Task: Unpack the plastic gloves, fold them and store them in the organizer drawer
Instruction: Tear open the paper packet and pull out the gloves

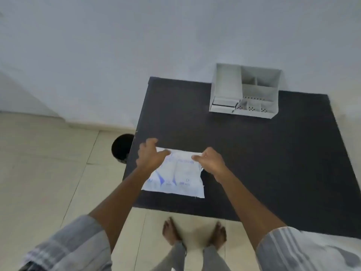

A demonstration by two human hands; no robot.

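- The packet of plastic gloves (pixel 175 176), white with blue print, lies flat on the black table (pixel 254 153), close to the table's near edge and towards its near-left corner.
- The left hand (pixel 149 156) is over the packet's far-left corner. Its thumb reaches across the far edge of the packet while the other fingers curl over beyond that corner; it looks like a pinch on the top edge, though the blur keeps me from being sure.
- The right hand (pixel 210 161) is at the packet's far-right corner. Its fingers are bunched together, and the thumb and forefinger meet on the top edge of the packet, pinching it.
- Between the two hands the far edge of the packet runs as a straight strip, and the rest of the packet lies nearer the person than the fingers do.
- The white organizer (pixel 244 90) stands at the far edge of the table, well apart from the packet and to its right. Its open compartments face up, and a low drawer (pixel 223 103) sits at its front left.
- A round black bin (pixel 122 147) stands on the tiled floor, just beside the table's left edge, near the left hand.
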